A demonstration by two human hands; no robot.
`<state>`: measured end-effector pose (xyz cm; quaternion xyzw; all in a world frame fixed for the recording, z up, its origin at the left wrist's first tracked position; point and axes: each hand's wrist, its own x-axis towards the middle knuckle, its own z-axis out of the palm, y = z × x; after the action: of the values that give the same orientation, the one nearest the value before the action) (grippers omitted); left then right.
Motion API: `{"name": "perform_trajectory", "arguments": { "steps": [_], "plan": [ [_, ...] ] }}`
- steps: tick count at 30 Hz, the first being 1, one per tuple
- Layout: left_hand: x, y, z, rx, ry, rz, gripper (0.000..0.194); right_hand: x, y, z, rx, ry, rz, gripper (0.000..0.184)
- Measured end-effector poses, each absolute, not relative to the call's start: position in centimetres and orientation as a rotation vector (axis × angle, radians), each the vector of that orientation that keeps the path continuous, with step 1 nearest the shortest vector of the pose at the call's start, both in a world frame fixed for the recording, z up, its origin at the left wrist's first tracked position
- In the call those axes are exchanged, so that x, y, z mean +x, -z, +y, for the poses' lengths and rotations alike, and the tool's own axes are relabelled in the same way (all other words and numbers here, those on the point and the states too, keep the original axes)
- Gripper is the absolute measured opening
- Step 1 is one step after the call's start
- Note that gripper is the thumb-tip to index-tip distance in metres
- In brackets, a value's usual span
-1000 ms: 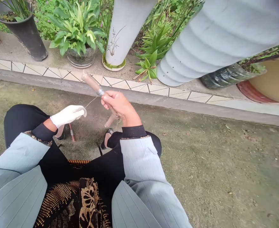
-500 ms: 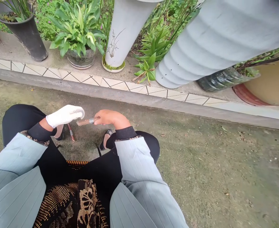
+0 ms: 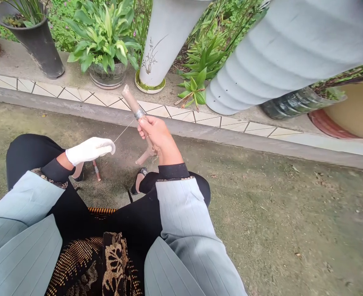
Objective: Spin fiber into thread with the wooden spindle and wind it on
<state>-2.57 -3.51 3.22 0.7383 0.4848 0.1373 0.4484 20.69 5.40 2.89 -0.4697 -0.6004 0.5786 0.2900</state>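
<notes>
Nearest, a person's lap: a pale grey pinstriped jacket [image 3: 186, 205], a black-and-gold patterned cloth [image 3: 115, 259] and smooth black trousers [image 3: 135, 220]. Beyond the lap are two hands. The left hand [image 3: 90, 150], in a white fabric glove, has its fingers curled and pressed together on a thin, taut strand [image 3: 123, 131]. The bare right hand [image 3: 155, 133] wraps its fingers firmly around a forked stick [image 3: 130, 98], held in the air above the ground.

The stick is pale brown and rounded, with a blunt, lighter tip pointing away; a short branch juts left below the fist. One silvery band [image 3: 140, 114] of close windings circles it just above the fingers, and the strand runs to it. A second, reddish stick [image 3: 96, 172] with a paler band is on the rough, mossy concrete ground [image 3: 277, 213] near the left foot.

Farther off runs a concrete ledge [image 3: 76, 78] edged with cream tiles [image 3: 101, 98]. Seven containers stand along it, among them one dark tapered pot [image 3: 42, 47], one clear bowl [image 3: 107, 77], one smooth white vase [image 3: 161, 37] and one huge ribbed planter [image 3: 261, 61].
</notes>
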Motion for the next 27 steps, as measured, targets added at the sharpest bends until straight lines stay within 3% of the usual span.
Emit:
{"name": "perform_trajectory", "arguments": {
  "steps": [4,9,13,16,19,21,23,27],
  "plan": [
    [-2.6,-3.5,-3.6,1.888,-0.244,1.105,0.041,20.5,-2.2,5.4,-1.590,-1.227,-2.057,0.023],
    [-2.5,-3.3,-3.6,1.981,-0.238,1.075,0.042,19.4,-2.1,4.4,-1.681,-0.940,-2.691,0.028],
    [-2.6,-3.2,-3.7,2.012,-0.263,1.189,0.038,18.3,-2.4,3.7,-1.568,-1.065,-3.009,0.028],
    [-2.9,-3.1,-3.5,2.056,-0.277,1.295,0.037,18.0,-2.8,3.1,-1.317,-1.425,-3.149,0.020],
    [-3.2,-2.8,-3.0,2.072,-0.286,1.382,0.037,18.3,-3.3,2.8,-0.875,-2.010,-3.007,0.015],
    [-3.3,-2.4,-2.8,2.032,-0.334,1.387,0.037,19.1,-3.8,2.9,-0.631,-2.216,-2.736,0.017],
    [-3.2,-2.0,-2.7,1.934,-0.405,1.348,0.038,20.1,-4.3,3.3,-0.605,-2.163,-2.376,0.020],
    [-2.8,-1.8,-3.0,1.751,-0.414,1.183,0.044,21.8,-4.2,4.6,-0.893,-1.741,-1.723,0.028]
  ]
}}
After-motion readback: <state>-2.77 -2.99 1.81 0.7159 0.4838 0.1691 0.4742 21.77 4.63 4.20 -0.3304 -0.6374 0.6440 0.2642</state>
